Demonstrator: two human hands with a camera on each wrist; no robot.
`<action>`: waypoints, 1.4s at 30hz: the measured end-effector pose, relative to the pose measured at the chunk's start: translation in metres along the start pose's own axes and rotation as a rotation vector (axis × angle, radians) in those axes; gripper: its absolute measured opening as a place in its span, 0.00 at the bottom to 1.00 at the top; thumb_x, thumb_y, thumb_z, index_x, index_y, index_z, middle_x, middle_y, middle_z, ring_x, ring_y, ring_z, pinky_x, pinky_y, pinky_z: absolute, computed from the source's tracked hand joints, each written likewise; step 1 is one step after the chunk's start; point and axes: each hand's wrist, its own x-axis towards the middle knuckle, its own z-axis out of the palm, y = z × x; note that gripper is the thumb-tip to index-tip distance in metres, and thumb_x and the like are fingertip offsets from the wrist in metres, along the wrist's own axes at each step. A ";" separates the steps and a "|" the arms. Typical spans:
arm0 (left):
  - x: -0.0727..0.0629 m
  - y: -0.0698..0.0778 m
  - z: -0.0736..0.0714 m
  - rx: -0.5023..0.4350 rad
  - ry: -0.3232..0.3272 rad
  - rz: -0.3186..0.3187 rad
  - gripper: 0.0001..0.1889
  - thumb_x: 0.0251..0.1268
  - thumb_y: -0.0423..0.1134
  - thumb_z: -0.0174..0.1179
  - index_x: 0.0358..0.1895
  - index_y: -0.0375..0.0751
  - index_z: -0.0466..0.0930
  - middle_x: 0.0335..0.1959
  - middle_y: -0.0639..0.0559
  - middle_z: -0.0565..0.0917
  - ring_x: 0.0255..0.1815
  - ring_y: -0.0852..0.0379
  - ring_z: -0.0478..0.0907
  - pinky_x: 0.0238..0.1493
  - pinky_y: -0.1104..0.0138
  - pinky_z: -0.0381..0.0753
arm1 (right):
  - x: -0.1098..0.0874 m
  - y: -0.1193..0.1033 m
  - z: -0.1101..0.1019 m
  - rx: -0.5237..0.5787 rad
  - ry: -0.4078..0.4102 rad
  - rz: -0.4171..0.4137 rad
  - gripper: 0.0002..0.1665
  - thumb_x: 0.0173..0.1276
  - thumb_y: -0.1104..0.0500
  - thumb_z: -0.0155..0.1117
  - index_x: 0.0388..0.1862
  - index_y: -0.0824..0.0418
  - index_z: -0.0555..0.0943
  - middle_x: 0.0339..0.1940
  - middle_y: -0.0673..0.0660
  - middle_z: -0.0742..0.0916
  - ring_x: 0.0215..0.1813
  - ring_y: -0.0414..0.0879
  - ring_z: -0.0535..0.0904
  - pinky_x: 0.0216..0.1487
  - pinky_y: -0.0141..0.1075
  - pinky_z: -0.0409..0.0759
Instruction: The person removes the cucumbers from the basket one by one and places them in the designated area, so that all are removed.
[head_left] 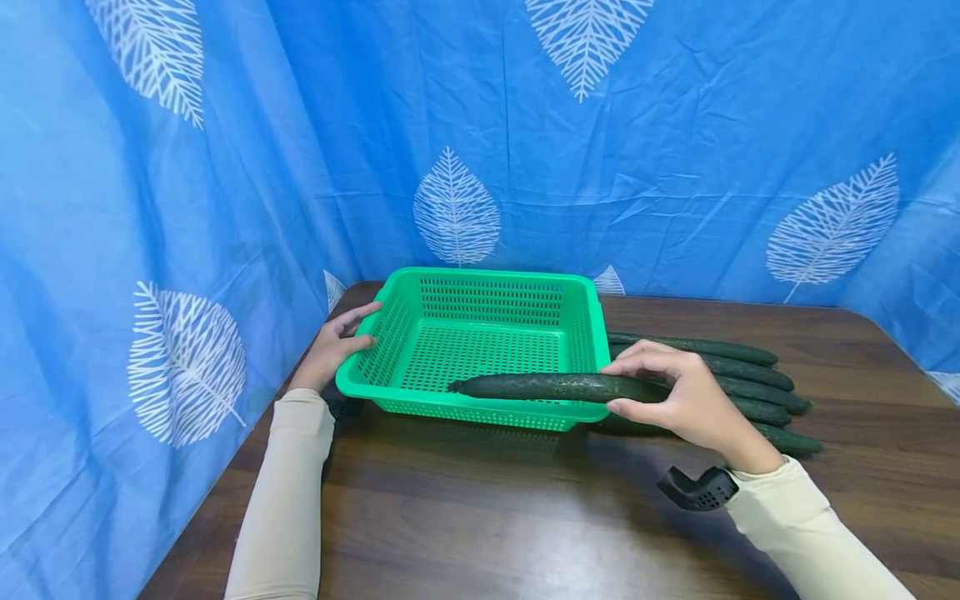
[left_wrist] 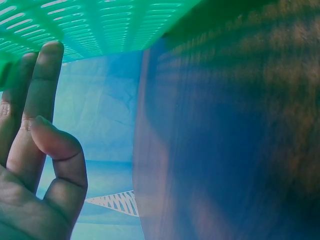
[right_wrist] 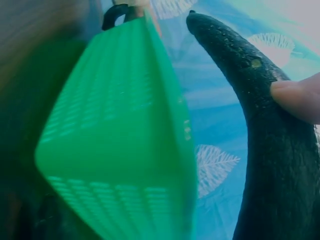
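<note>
A green plastic basket (head_left: 487, 408) with slotted walls has bare slots showing across its floor. My left hand (head_left: 335, 346) holds its left rim; in the left wrist view, fingers (left_wrist: 42, 90) of that hand reach up to the slotted plastic. A long dark cucumber (head_left: 540, 386) lies level over the basket's front side, its far end pointing left. My right hand (head_left: 686, 396) grips this cucumber by its right part, between thumb and fingers. The right wrist view shows the cucumber (right_wrist: 270, 135) beside and apart from the basket wall (right_wrist: 115, 125).
Several more cucumbers (head_left: 757, 389) lie side by side on the brown wooden table (head_left: 487, 517), right of the basket and partly behind my right hand. A blue curtain with white leaf prints (head_left: 675, 117) hangs behind the table and along its left side.
</note>
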 end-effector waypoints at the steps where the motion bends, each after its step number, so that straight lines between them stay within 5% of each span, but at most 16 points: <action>1: 0.000 0.000 0.000 -0.002 -0.001 -0.002 0.37 0.75 0.33 0.60 0.86 0.46 0.64 0.82 0.37 0.69 0.49 0.64 0.79 0.44 0.70 0.81 | -0.003 0.001 -0.001 0.000 0.003 0.003 0.23 0.57 0.73 0.82 0.50 0.56 0.93 0.47 0.45 0.89 0.49 0.38 0.83 0.53 0.27 0.79; 14: 0.001 -0.003 0.000 0.014 -0.003 0.026 0.37 0.76 0.32 0.59 0.86 0.44 0.63 0.86 0.40 0.62 0.83 0.42 0.62 0.52 0.73 0.76 | -0.025 0.009 -0.007 -0.027 0.013 0.028 0.25 0.54 0.74 0.83 0.50 0.56 0.93 0.47 0.44 0.89 0.52 0.35 0.82 0.53 0.26 0.78; 19: 0.000 -0.002 -0.001 -0.001 -0.009 0.025 0.36 0.76 0.32 0.58 0.86 0.44 0.63 0.84 0.38 0.65 0.65 0.53 0.77 0.48 0.71 0.79 | -0.032 0.012 -0.012 -0.042 0.014 0.035 0.26 0.54 0.74 0.83 0.51 0.54 0.93 0.48 0.45 0.89 0.53 0.35 0.82 0.54 0.25 0.77; 24: 0.001 -0.002 -0.001 -0.016 -0.016 0.018 0.37 0.76 0.32 0.59 0.86 0.44 0.63 0.84 0.37 0.66 0.51 0.66 0.80 0.45 0.70 0.80 | -0.040 0.017 -0.018 -0.056 0.016 0.028 0.28 0.52 0.74 0.84 0.51 0.54 0.93 0.48 0.45 0.89 0.52 0.35 0.82 0.53 0.25 0.78; 28: 0.002 -0.003 -0.001 -0.017 -0.016 0.014 0.38 0.74 0.32 0.59 0.86 0.43 0.63 0.85 0.37 0.64 0.71 0.51 0.75 0.47 0.71 0.79 | -0.047 0.019 -0.023 -0.054 0.015 0.044 0.28 0.53 0.75 0.83 0.52 0.54 0.93 0.49 0.44 0.89 0.53 0.34 0.82 0.55 0.24 0.76; 31: 0.002 -0.003 -0.001 0.001 -0.015 0.025 0.38 0.74 0.32 0.59 0.86 0.43 0.63 0.86 0.39 0.61 0.84 0.41 0.60 0.50 0.72 0.77 | -0.051 0.021 -0.027 -0.047 0.018 0.042 0.29 0.52 0.76 0.82 0.52 0.55 0.93 0.50 0.43 0.89 0.54 0.34 0.82 0.55 0.24 0.76; 42: 0.001 -0.003 0.000 0.008 -0.020 0.032 0.37 0.76 0.32 0.57 0.87 0.44 0.62 0.85 0.39 0.63 0.83 0.42 0.61 0.53 0.71 0.76 | -0.071 0.034 -0.041 -0.012 -0.001 0.012 0.33 0.48 0.81 0.79 0.53 0.58 0.92 0.50 0.45 0.88 0.55 0.35 0.80 0.57 0.23 0.74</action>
